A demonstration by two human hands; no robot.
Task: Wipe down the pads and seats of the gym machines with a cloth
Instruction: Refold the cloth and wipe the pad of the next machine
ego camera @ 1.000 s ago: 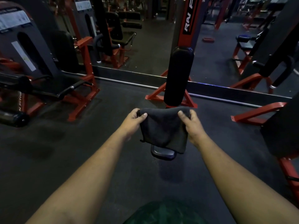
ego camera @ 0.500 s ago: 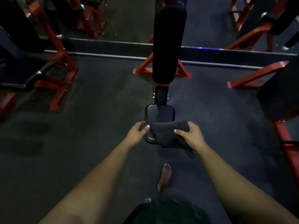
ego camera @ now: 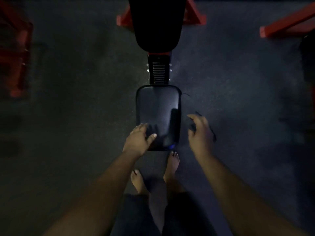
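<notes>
A black padded seat [ego camera: 158, 113] lies straight below me, with its upright back pad [ego camera: 156, 23] beyond it. My left hand [ego camera: 139, 139] rests on the seat's near left corner with its fingers spread, and it holds nothing. My right hand [ego camera: 201, 132] hovers just right of the seat, off the pad, with its fingers curled round the dark cloth [ego camera: 213, 134]. Most of the cloth is hidden under that hand and blurred. Only a dark edge of it shows at the hand's right side.
A red and black adjuster post [ego camera: 159, 72] joins seat and back pad. Red frame feet [ego camera: 288, 24] of other machines stick out at the upper right and left [ego camera: 17, 53]. Dark rubber floor surrounds the seat. My bare feet [ego camera: 172, 165] stand right before it.
My view has tilted down onto the seat. The left hand let go of the cloth and now rests on the seat. The right hand carried the cloth off the seat to the right.
</notes>
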